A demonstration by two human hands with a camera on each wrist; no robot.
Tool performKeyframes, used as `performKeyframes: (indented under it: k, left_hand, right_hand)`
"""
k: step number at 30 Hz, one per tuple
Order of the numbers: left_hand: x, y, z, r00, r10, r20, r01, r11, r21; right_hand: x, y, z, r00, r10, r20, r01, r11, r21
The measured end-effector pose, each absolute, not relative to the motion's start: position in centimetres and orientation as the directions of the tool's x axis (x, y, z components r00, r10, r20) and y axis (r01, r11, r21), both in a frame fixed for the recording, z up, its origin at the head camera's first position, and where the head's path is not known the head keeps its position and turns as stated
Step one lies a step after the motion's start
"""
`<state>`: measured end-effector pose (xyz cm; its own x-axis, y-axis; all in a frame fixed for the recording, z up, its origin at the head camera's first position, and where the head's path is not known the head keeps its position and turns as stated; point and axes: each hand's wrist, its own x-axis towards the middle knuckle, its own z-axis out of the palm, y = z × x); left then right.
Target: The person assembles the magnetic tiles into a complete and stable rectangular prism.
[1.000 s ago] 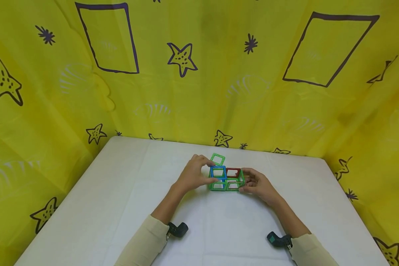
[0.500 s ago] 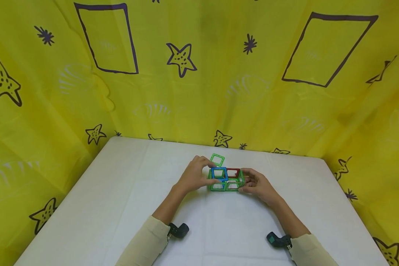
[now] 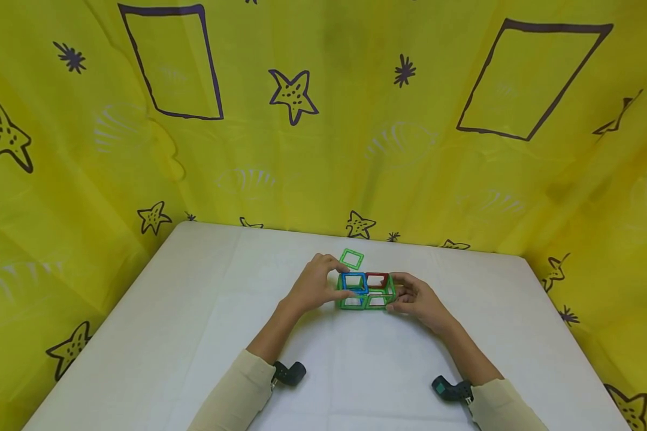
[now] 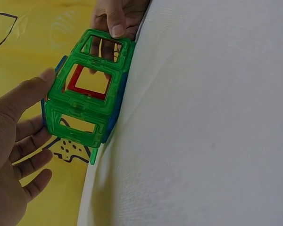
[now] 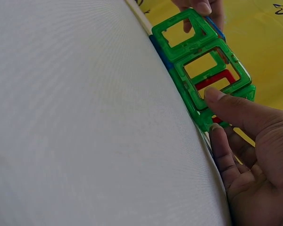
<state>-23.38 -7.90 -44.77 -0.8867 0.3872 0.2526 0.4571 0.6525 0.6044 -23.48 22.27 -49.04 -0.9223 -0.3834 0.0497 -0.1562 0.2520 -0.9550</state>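
A low box of square magnetic tiles [image 4: 82, 107], mostly green with blue and red ones, stands on the white table in the head view. My left hand [image 3: 313, 284] pinches a blue magnetic tile [image 3: 354, 274] between thumb and fingers, flat on the box's left top. Its lower fingers are spread in the left wrist view. At the right end, my right hand [image 3: 423, 302] holds the box, its thumb on a green front tile [image 5: 183, 80] and other fingers at the end side. A red tile [image 3: 377, 275] shows at the rear beside the blue one.
One loose green square tile [image 3: 354, 252] lies on the table just behind the box. The white table [image 3: 237, 299] ends at a yellow curtain [image 3: 323, 167] on the back and sides. A dark camera [image 3: 289, 374] is strapped to each wrist.
The blue tile has come down slightly with my left hand and now lies level beside the red tile. My right hand keeps its hold on the box end, almost still.
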Motion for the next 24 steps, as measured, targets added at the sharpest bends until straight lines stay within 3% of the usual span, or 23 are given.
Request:
performKeyframes:
  k: [24]
  left_hand:
    - [-23.61,-8.1,-45.06,-0.894,0.404,0.196,0.427,0.631,0.647]
  right_hand:
    - [-23.8,22.25,-49.43,-0.921,-0.384,0.056,-0.164,0.256,-0.953]
